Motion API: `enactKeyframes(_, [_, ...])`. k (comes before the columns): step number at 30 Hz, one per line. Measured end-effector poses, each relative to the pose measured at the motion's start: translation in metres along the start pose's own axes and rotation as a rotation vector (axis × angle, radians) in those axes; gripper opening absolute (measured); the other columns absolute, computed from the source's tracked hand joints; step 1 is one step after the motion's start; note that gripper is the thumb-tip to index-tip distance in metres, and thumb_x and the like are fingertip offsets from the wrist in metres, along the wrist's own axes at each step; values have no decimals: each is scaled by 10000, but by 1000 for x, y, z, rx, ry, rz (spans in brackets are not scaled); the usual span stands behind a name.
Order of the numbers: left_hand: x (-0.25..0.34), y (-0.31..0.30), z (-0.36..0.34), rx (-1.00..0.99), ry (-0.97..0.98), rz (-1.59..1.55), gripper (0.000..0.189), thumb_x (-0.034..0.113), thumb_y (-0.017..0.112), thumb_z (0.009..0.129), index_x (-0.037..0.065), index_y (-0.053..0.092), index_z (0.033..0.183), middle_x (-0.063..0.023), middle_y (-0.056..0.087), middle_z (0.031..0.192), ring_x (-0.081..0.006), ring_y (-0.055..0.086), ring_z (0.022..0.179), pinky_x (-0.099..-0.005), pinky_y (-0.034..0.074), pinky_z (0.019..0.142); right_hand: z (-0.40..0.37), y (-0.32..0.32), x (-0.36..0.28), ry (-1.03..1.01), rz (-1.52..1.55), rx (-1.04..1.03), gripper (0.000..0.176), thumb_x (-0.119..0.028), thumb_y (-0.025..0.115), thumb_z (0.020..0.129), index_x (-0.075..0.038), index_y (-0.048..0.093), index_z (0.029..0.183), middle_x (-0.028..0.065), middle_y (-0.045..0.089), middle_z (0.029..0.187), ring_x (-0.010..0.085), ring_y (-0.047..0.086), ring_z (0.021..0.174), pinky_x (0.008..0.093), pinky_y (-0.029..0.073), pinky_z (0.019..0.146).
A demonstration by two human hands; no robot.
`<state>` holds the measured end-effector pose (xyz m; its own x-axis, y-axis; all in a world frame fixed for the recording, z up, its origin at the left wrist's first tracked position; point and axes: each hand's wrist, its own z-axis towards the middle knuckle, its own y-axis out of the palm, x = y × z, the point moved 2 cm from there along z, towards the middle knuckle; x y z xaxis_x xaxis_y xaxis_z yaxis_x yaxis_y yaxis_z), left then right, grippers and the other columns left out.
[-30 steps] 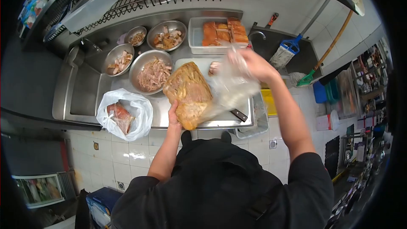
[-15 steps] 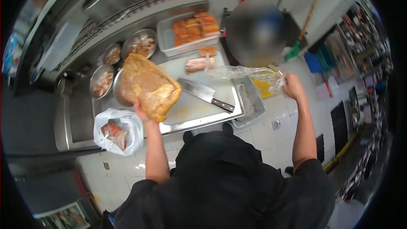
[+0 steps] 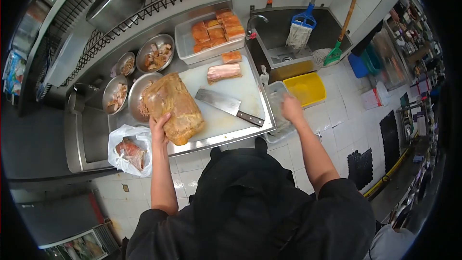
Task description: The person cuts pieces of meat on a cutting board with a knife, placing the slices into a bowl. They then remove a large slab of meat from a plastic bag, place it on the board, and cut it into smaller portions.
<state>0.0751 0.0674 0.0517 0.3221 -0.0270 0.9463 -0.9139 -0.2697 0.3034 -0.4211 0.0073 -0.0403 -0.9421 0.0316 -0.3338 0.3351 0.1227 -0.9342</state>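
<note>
Left hand (image 3: 159,131) grips the marinated meat slab (image 3: 169,106) by its near edge, propping it above the cutting board (image 3: 240,83). Right hand (image 3: 291,109), at 3 o'clock, dips into the clear bin (image 3: 275,97), and whether it holds anything I cannot tell. The cleaver (image 3: 217,100) lies between them.

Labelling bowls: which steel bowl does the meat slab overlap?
The large bowl beside the cutting board: the meat slab in the left hand covers its side; others uncovered.

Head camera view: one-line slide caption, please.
Left hand grips marinated meat slab beside a cleaver; right hand over clear bin.
</note>
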Motion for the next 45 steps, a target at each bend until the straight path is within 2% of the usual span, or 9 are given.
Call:
enactKeyframes(2, [20, 16, 6, 4, 17, 101, 595, 52, 747, 814, -41, 477, 1335, -167, 651, 1186, -274, 686, 1045, -405, 573, 912, -4, -7, -64, -194, 194, -31, 366, -187, 710, 860, -23, 566, 1153, 253, 682, 1082, 413, 650, 1061, 508, 525, 868])
enactKeyframes(4, [35, 28, 14, -40, 254, 899, 665, 70, 792, 744, -3, 487, 1331, -170, 661, 1174, -320, 683, 1027, -408, 561, 902, -15, -5, -116, -419, 250, 20, 393, -272, 740, 859, -10, 586, 1107, 235, 662, 1098, 410, 631, 1085, 499, 519, 895])
enactKeyframes(10, [0, 82, -10, -373, 570, 1562, 747, 68, 796, 641, 39, 502, 1327, -177, 601, 1319, -378, 598, 1180, -442, 497, 999, -10, 20, -139, -438, 4, -203, 301, -219, 698, 867, 12, 627, 1046, 240, 662, 1080, 413, 648, 1048, 504, 531, 889])
enactKeyframes(20, [-34, 90, -28, -577, 702, 1689, 719, 189, 851, 654, 89, 590, 1317, -137, 517, 1401, -350, 461, 1337, -486, 386, 1118, -48, -76, -22, -208, 80, -131, 310, -167, 687, 766, 42, 600, 978, 269, 661, 990, 465, 661, 937, 520, 551, 826])
enactKeyframes(23, [-14, 110, 25, -798, 240, 1417, 426, 298, 823, 764, 51, 692, 1084, -178, 661, 1111, -387, 608, 1066, -456, 495, 935, -47, -80, -7, -152, 103, -174, 340, -179, 719, 753, 64, 588, 952, 293, 653, 978, 469, 660, 917, 516, 544, 825])
enactKeyframes(25, [-22, 132, 68, -561, 323, 1332, 384, 309, 823, 762, 31, 697, 996, -183, 685, 993, -395, 637, 1002, -462, 515, 876, -47, -81, -7, -158, 135, -188, 337, -178, 715, 757, 71, 589, 946, 301, 650, 971, 469, 659, 916, 513, 543, 824])
enactKeyframes(31, [-71, 174, 160, -580, 558, 1518, 536, 273, 783, 784, 77, 615, 1254, -163, 654, 1214, -342, 602, 1171, -461, 507, 961, -59, -65, -5, -182, 217, -174, 306, -166, 720, 757, 59, 585, 915, 289, 647, 912, 454, 659, 879, 495, 536, 799])
enactKeyframes(37, [-72, 144, 188, -732, 222, 1710, 756, 233, 796, 735, 152, 495, 1424, -116, 570, 1404, -319, 528, 1305, -497, 472, 1054, -71, -52, 7, -169, 260, -228, 377, -183, 731, 778, 70, 568, 1007, 298, 653, 991, 470, 667, 905, 510, 543, 816])
enactKeyframes(45, [-4, 79, 142, -333, 140, 1563, 884, 367, 848, 749, 92, 451, 1490, -174, 490, 1499, -359, 441, 1402, -447, 429, 1116, -59, -73, -10, 81, 614, -395, 406, -215, 715, 881, 46, 557, 1149, 190, 653, 729, 330, 672, 680, 444, 516, 656])
